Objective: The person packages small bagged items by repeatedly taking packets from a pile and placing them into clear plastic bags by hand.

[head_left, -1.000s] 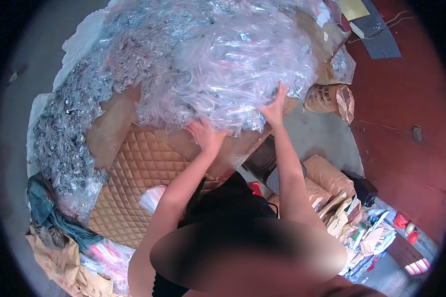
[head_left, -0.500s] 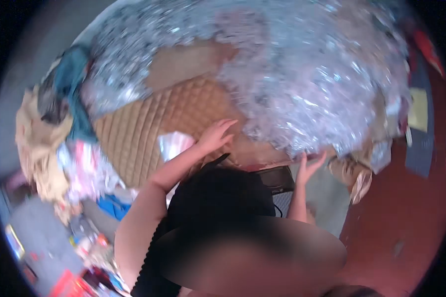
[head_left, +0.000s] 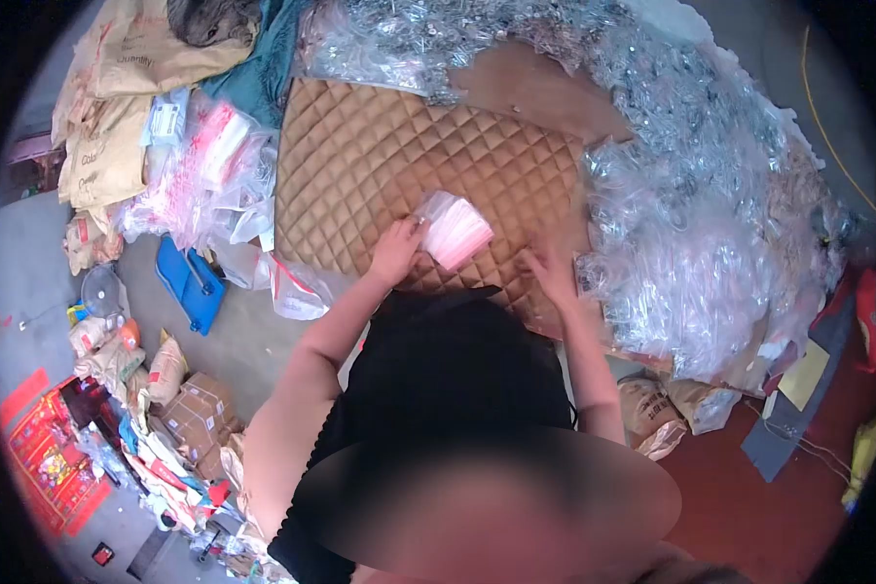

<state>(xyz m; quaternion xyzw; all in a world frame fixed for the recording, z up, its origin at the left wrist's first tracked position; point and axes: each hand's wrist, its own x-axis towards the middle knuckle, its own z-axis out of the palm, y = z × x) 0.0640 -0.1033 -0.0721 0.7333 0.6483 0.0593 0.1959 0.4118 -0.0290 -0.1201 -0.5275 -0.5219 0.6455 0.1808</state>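
Note:
A small stack of clear plastic bags with pink edges lies on a brown quilted mat. My left hand is at the stack's left edge, with its fingertips beside the plastic; whether they touch it is hard to tell. Its fingers are slightly apart and hold nothing visible. Over the mat's right part, on the other side of the stack, is my right hand, somewhat blurred, open and empty. Right of that hand begins a large heap of filled clear bags, which curves up round the mat's far side.
Brown paper sacks, a teal cloth and pink-and-clear bags lie at the left. A blue stool and a cardboard box are on the floor. More paper sacks stand at the lower right.
The view has swung left, so the heap now appears at the right. Both my hands have left the heap's edge and are now over the mat, on either side of the stack.

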